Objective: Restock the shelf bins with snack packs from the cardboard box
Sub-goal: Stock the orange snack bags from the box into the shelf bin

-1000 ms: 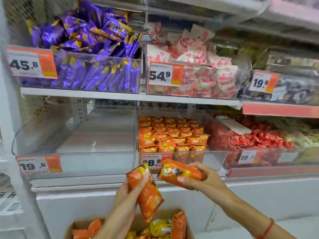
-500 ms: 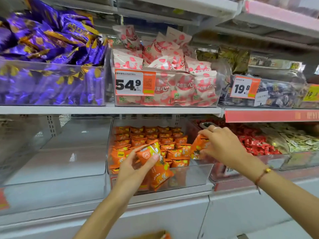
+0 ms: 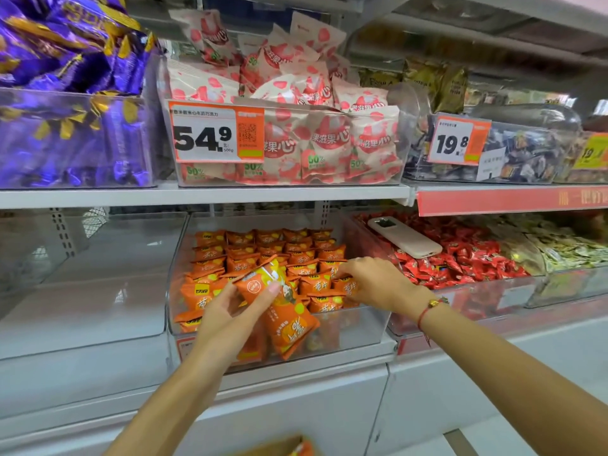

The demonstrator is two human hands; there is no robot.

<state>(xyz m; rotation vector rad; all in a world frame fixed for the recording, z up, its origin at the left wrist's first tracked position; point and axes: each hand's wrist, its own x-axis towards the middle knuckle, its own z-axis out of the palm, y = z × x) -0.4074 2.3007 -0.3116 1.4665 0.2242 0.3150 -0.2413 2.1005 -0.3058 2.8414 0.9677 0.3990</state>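
We see the left hand (image 3: 230, 307) raised in front of the clear bin (image 3: 355, 327) in the middle of the lower shelf, its fingers (image 3: 268, 292) and thumb grasping an orange snack pack (image 3: 263, 281) by its top end. A second orange pack (image 3: 291, 327) hangs just below and to the right of that one, touching it, against the bin's near wall; we cannot tell whether the same hand holds it too.

The right hand (image 3: 378, 284) reaches over the bin's near wall from the right, wearing a red string bracelet (image 3: 427, 312) at the wrist. Its fingers curl down onto an orange pack (image 3: 345, 286) at the right end of the near row and pinch it.

Inside the bin the orange packs (image 3: 263, 248) lie in rows filling the far part, while the near strip of the bin floor is bare. At the bottom edge of the view, near us, a corner of the cardboard box (image 3: 279, 447) shows with something orange in it.

To the left stands another clear bin (image 3: 82, 327) with nothing inside. To the right, a bin of red packs (image 3: 467, 258) carries a pale phone (image 3: 404, 236) lying on top. On the upper shelf (image 3: 197, 194) we see purple packs (image 3: 65, 93) at left, pink-and-white bags (image 3: 296, 110) behind a price tag (image 3: 217, 134) reading 54.9, and dark packs (image 3: 526, 156) at right behind a tag (image 3: 459, 139) reading 19.8.
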